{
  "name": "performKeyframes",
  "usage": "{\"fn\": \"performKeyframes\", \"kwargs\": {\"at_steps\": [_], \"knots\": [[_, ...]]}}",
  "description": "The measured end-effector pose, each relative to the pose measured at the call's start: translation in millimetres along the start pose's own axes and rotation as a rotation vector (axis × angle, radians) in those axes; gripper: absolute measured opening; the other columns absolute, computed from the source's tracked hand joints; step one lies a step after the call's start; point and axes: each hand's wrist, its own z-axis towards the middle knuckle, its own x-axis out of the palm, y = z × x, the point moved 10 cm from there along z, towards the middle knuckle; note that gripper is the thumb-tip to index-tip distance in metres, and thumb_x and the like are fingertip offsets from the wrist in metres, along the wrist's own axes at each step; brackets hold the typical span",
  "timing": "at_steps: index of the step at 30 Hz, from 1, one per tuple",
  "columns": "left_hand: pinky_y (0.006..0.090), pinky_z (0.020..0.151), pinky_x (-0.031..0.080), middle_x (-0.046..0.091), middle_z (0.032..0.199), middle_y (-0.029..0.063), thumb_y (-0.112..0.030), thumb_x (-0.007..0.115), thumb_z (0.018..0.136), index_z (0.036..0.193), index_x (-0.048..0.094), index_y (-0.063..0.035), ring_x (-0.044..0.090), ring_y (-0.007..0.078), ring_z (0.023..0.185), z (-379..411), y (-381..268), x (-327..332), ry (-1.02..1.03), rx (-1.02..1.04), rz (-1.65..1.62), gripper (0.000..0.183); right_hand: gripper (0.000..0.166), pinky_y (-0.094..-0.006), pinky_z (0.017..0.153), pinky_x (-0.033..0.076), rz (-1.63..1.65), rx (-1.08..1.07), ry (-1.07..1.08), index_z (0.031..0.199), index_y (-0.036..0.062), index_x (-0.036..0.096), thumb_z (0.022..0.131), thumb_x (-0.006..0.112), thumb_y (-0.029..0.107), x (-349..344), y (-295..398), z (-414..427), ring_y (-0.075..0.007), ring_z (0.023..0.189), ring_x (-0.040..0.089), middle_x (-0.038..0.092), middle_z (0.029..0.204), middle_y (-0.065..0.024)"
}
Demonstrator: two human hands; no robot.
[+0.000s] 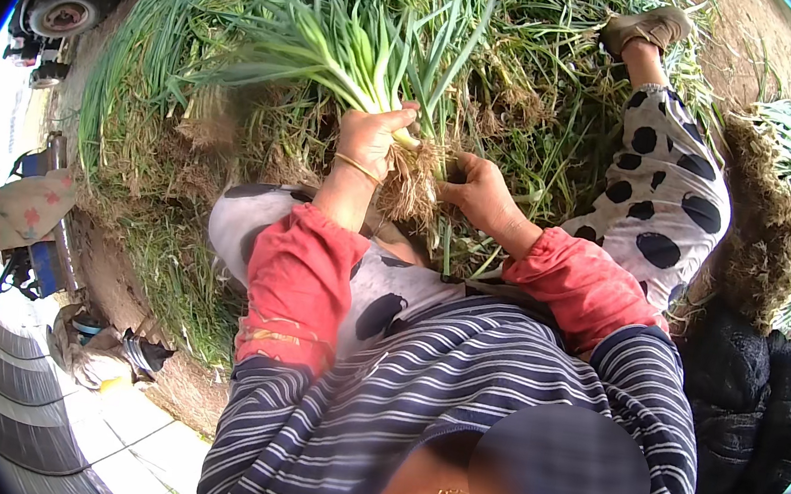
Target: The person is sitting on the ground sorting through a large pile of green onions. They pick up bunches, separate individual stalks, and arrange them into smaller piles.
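My left hand (368,140) is closed around the white stems of a bunch of scallions (363,66), their green leaves fanning up and to the left. Brown stringy roots (408,192) hang from the bunch below that hand. Beside the roots, on their right, is my right hand (483,193), thumb and forefinger at the root edge; whether they pinch anything is hidden. A few upright leaves (449,67) rise between the two hands. Before me spreads a large heap of scallions (191,33), with roots and loose leaves among them.
My bent leg in spotted trousers (662,185) reaches out at the right. Past it lie a row of rooted scallions (767,213) and a black bundle (748,413). At the left are a vehicle wheel (64,17), a flowered cloth (17,216) over a blue-sided frame, and bags (100,354).
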Motion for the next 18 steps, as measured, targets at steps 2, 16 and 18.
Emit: {"fn": "performKeyframes", "kwargs": {"at_steps": [2, 16, 18], "knots": [[0.0309, 0.054, 0.054, 0.067, 0.087, 0.0164, 0.010, 0.064, 0.074, 0.099, 0.061, 0.0076, 0.064, 0.0203, 0.065, -2, 11, -1, -0.007, -0.053, 0.075, 0.025, 0.024, -0.0332, 0.058, 0.048, -0.049, -0.022, -0.052, 0.092, -0.0034, 0.061, 0.075, 0.070, 0.011, -3, -1, -9, -0.0160, 0.062, 0.060, 0.064, 0.071, -0.0100], [0.0269, 0.052, 0.051, 0.068, 0.081, 0.0119, 0.003, 0.070, 0.075, 0.094, 0.066, 0.0051, 0.065, 0.0189, 0.066, -21, 13, 5, 0.119, -0.033, 0.024, 0.019, 0.034, -0.0372, 0.071, 0.048, 0.455, 0.487, -0.135, 0.109, 0.0051, 0.057, 0.095, 0.047, 0.034, 17, -28, 34, -0.0210, 0.084, 0.058, 0.063, 0.091, -0.0070], [0.0259, 0.053, 0.050, 0.068, 0.081, 0.0112, 0.003, 0.070, 0.075, 0.093, 0.066, 0.0043, 0.064, 0.0178, 0.063, -18, 8, 9, 0.128, -0.037, -0.010, 0.018, 0.030, -0.0314, 0.068, 0.049, 0.728, 0.343, -0.103, 0.109, 0.0027, 0.056, 0.093, 0.053, 0.028, 23, -25, 57, -0.0187, 0.079, 0.060, 0.064, 0.084, -0.0079]]}}
